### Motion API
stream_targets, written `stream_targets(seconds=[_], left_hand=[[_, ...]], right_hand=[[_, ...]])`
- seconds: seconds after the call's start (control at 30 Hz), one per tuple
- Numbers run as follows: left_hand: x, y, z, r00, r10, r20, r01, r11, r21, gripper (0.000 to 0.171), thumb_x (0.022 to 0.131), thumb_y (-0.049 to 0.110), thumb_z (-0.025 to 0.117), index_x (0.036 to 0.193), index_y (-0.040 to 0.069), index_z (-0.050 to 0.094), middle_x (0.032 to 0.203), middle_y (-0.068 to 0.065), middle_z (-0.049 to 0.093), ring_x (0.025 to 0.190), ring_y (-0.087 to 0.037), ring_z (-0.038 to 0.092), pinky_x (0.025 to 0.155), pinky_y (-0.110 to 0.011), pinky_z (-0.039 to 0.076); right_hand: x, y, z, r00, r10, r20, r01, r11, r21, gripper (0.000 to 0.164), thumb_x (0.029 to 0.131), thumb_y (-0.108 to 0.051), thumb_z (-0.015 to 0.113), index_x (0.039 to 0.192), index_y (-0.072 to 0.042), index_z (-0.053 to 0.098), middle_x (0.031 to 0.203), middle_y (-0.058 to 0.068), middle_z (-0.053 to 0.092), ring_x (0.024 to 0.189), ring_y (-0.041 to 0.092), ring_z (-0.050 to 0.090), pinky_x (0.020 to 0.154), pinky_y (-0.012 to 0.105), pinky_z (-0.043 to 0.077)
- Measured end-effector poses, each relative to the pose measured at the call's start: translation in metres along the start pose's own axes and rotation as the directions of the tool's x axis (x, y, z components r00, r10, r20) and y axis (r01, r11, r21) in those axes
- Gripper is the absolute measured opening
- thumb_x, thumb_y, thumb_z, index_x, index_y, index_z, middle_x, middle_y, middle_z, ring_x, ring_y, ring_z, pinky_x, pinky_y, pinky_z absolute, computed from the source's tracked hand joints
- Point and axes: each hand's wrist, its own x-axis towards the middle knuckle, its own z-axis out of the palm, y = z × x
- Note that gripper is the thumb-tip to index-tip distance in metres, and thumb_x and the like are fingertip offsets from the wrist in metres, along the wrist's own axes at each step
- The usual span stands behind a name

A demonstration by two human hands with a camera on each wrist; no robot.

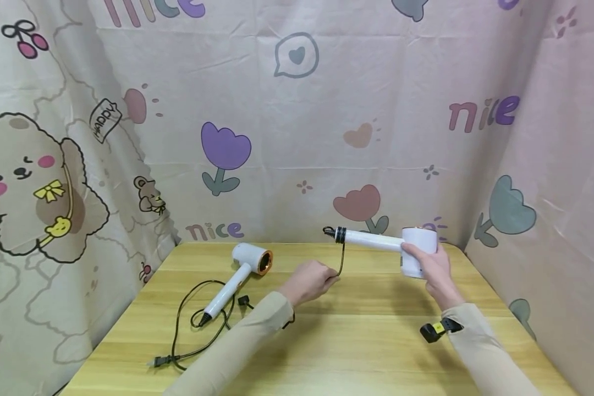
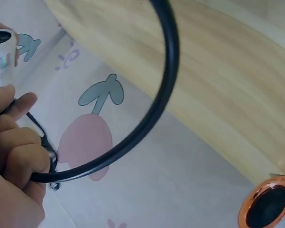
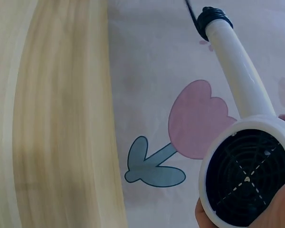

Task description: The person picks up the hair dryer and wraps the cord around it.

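Observation:
My right hand (image 1: 439,274) grips a white hair dryer (image 1: 373,241) by its barrel, raised above the table with the handle pointing left. In the right wrist view, the dark round grille (image 3: 247,178) at the barrel's end faces the camera. Black cord is wound in several turns (image 1: 341,235) around the handle's end. A stretch of this cord (image 1: 342,258) runs down to my left hand (image 1: 308,282), which pinches it with curled fingers. Close to the left wrist view, the cord (image 2: 168,71) bends in a wide arc out of that hand.
A second white hair dryer (image 1: 232,287) with a copper-coloured rim lies on the left of the wooden table (image 1: 376,357). Its black cord (image 1: 177,324) loops loosely around it, near a two-pin plug (image 1: 162,361). Another small black plug (image 1: 244,301) lies by my left sleeve. Patterned curtains (image 1: 297,137) enclose the table.

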Motion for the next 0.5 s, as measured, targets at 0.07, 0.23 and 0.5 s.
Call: stream_targets(seconds=[0.07,0.23,0.5], left_hand=[[-0.001,0.002,-0.005,0.999,0.024,-0.044,-0.024,1.000,0.006,0.020,0.099,0.026,0.059,0.085,0.017,0.072,0.072,0.008,0.070,0.060,0.000,0.059,0.059,-0.015,0.050],[-0.004,0.000,-0.016,0.980,0.067,-0.190,-0.061,0.997,0.036,0.016,0.095,0.021,0.064,0.081,0.015,0.069,0.069,0.007,0.068,0.058,-0.003,0.058,0.057,-0.018,0.049],[-0.006,-0.012,-0.028,0.934,0.095,-0.343,-0.065,0.993,0.098,0.007,0.090,0.024,0.071,0.092,0.019,0.076,0.081,0.008,0.074,0.066,-0.005,0.065,0.060,-0.022,0.053]], right_hand=[[0.001,0.001,0.002,1.000,-0.020,-0.024,0.018,0.998,-0.055,0.090,0.082,-0.042,0.079,0.150,-0.013,0.029,0.126,0.007,0.049,0.089,0.012,0.059,0.070,0.028,0.058],[-0.001,0.004,0.004,0.997,-0.063,-0.049,0.054,0.986,-0.160,0.093,0.080,-0.048,0.078,0.151,-0.013,0.028,0.135,0.016,0.048,0.104,0.026,0.056,0.071,0.028,0.057],[-0.006,0.010,0.004,0.971,-0.229,0.070,0.239,0.908,-0.343,0.086,0.077,-0.048,0.081,0.143,-0.012,0.040,0.118,0.020,0.057,0.096,0.029,0.058,0.068,0.031,0.056]])
